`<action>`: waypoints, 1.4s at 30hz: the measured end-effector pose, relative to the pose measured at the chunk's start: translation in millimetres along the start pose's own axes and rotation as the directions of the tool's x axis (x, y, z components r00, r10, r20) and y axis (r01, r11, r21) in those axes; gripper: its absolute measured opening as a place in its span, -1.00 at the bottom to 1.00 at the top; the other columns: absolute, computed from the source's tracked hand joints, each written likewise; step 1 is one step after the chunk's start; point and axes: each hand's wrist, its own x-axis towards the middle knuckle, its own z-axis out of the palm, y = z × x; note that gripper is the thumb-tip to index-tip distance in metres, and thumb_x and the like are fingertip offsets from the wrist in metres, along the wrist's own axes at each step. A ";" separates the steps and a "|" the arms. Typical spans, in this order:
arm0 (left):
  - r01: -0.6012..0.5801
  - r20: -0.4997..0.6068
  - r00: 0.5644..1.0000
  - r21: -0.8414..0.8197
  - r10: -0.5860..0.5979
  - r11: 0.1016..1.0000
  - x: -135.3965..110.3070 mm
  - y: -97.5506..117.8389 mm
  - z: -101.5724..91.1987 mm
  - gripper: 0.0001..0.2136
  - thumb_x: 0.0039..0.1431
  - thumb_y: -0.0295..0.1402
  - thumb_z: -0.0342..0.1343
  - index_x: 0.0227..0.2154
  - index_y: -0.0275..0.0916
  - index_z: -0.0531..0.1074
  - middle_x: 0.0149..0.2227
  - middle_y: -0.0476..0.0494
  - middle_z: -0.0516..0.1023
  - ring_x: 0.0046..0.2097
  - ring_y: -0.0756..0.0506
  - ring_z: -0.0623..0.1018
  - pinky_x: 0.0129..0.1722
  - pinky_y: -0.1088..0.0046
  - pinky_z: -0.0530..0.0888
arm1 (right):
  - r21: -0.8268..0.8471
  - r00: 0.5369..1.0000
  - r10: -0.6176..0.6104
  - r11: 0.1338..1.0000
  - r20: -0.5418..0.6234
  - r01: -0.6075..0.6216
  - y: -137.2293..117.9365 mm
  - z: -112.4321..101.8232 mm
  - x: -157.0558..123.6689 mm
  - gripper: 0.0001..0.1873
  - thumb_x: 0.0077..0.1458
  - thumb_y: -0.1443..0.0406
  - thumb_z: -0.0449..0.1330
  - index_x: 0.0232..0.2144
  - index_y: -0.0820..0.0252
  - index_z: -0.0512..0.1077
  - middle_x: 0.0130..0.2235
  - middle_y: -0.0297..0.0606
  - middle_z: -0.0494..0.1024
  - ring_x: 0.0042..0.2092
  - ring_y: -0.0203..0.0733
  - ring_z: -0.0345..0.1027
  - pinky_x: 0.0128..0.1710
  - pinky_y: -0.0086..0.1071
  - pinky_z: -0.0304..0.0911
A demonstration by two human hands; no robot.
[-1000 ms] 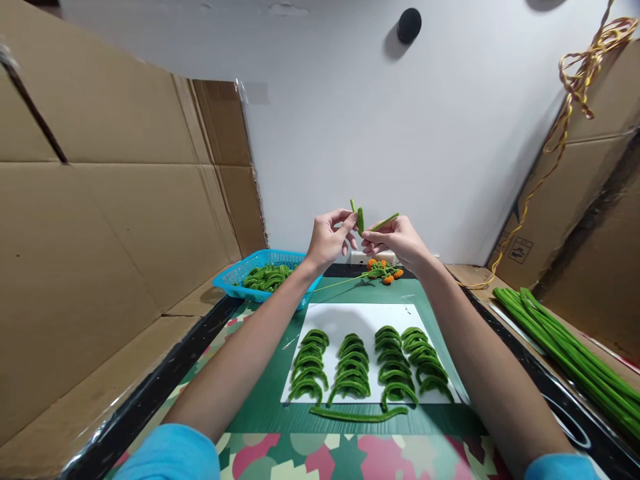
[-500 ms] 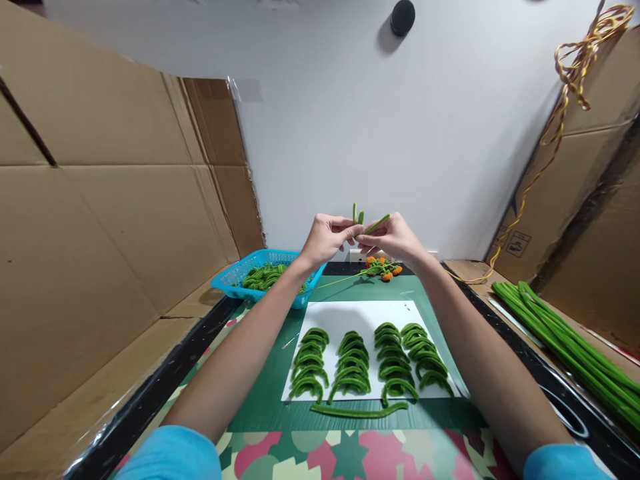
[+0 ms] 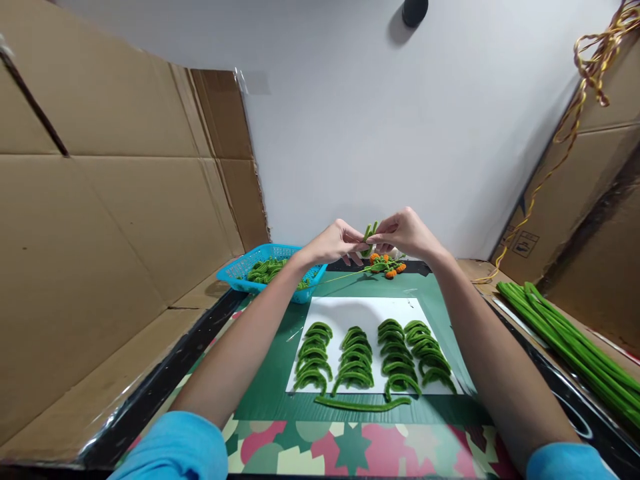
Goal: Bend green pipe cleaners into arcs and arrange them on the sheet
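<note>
Both hands meet in front of the wall, above the far end of the table. My left hand point(image 3: 345, 241) pinches short green pipe cleaner pieces point(image 3: 369, 233), whose ends stick up between the fingers. From the right, my right hand point(image 3: 400, 232) closes its fingertips on the same pieces. Below lies a white sheet point(image 3: 327, 310) with rows of curved green pipe cleaners point(image 3: 355, 357). One straighter green pipe cleaner point(image 3: 363, 405) rests along the sheet's near edge. Behind the hands sits a bunch of orange and green pipe cleaner flowers point(image 3: 387, 265) with a long thin stem.
A blue basket point(image 3: 240, 283) holding green pieces stands at the back left. Long green pipe cleaners point(image 3: 565, 333) lie bundled on the right. Cardboard walls point(image 3: 125, 220) flank both sides, and a twisted yellow cord point(image 3: 545, 173) hangs at right. A green mat point(image 3: 265, 373) covers the table.
My hands have come closer together and shifted slightly right in view. The green pieces, spread apart before, now stand crossed and bunched between the fingers. The camera view has shifted a little.
</note>
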 end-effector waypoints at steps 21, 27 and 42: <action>-0.009 0.030 1.000 0.003 0.009 1.000 -0.3 9.9 5.6 -0.68 0.32 -0.21 0.20 -0.01 -0.32 0.58 -0.07 -0.31 0.68 -0.33 -0.06 0.68 -0.53 0.55 0.52 | 0.281 0.982 -0.088 0.951 -0.165 0.133 10.0 11.3 10.5 -0.60 -0.04 0.00 0.51 -0.46 0.25 0.65 -0.48 -0.19 0.66 -0.43 -0.12 0.59 -0.36 -0.23 0.58; -0.045 -0.033 0.998 -0.020 0.045 0.999 -0.4 10.7 7.5 -0.65 0.23 -0.21 0.32 -0.04 -0.35 0.64 -0.14 -0.35 0.73 -0.38 -0.08 0.71 -0.55 0.56 0.48 | 0.442 0.978 0.024 0.894 -0.207 0.072 1.5 10.7 8.6 -0.58 -0.12 0.02 0.55 -0.47 0.28 0.65 -0.49 -0.19 0.64 -0.47 -0.22 0.50 -0.37 -0.28 0.55; -0.005 -0.141 0.989 -0.258 -0.033 0.966 -1.9 15.1 11.5 -0.62 0.28 -0.18 0.33 0.01 -0.32 0.44 -0.26 -0.35 0.74 -0.43 -0.17 0.73 -0.61 0.55 0.47 | 0.449 0.983 0.020 0.891 -0.181 0.064 1.3 13.9 7.0 -0.60 -0.08 0.03 0.54 -0.46 0.26 0.64 -0.50 -0.23 0.60 -0.48 -0.22 0.50 -0.36 -0.26 0.51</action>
